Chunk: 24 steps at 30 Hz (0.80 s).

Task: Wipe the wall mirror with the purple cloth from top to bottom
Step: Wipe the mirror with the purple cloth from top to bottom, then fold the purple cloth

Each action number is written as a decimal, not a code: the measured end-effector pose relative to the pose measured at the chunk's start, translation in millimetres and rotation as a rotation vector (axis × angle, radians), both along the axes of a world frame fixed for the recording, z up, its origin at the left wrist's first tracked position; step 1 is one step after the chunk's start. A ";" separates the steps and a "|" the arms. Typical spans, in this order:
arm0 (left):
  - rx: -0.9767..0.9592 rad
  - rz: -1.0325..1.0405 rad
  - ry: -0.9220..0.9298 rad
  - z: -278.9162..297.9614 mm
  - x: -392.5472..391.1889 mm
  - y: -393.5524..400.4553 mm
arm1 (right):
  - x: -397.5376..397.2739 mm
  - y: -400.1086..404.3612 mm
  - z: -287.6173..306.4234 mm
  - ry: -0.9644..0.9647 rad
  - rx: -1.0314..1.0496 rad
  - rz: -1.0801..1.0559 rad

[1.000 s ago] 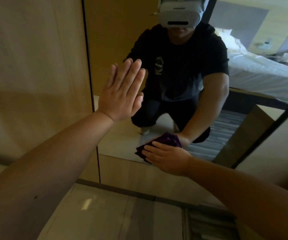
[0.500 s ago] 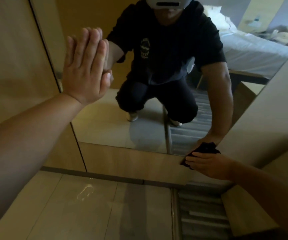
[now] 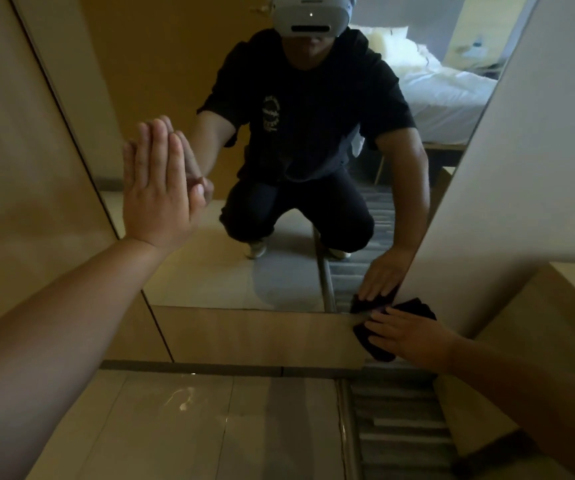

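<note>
The right hand, fingers straight, presses the purple cloth at the wall mirror's five o'clock corner, probably the last stroke, so next it should lift off.

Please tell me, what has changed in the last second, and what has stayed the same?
The right hand pushed the purple cloth down and to the right, to the bottom right corner of the mirror, fingers flat on it. The left hand stays flat on the mirror, fingers straight.
</note>
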State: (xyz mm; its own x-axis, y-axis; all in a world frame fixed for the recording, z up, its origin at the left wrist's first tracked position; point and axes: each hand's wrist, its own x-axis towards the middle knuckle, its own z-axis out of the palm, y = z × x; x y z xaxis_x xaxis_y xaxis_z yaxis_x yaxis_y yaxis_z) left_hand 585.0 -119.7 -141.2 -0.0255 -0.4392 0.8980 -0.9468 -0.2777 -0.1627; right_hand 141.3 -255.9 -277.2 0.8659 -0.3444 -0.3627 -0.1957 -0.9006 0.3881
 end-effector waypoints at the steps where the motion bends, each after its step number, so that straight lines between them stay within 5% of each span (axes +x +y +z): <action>1: 0.023 0.001 0.023 2.0 -4.6 2.8 | 9.8 12.5 6.5 -0.058 0.075 -0.010; 12: 0.695 -0.118 0.037 72.0 -55.0 62.1 | 59.6 102.6 141.4 -0.733 1.062 -0.871; 17: 1.011 -0.381 0.109 174.3 -111.1 69.3 | 47.3 135.9 275.0 -0.774 1.434 -1.000; 24: 1.394 -0.741 0.445 370.5 -185.4 98.4 | 22.2 182.1 454.6 -0.837 1.670 -1.099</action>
State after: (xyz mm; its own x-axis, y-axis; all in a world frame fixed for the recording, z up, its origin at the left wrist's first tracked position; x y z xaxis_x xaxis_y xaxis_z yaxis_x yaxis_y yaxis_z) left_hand 399.7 -21.3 229.3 -0.4501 -0.8778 -0.1640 -0.8365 0.3502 0.4215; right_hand 163.5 -73.9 177.4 0.6696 -0.5320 -0.5183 -0.3914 0.3405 -0.8549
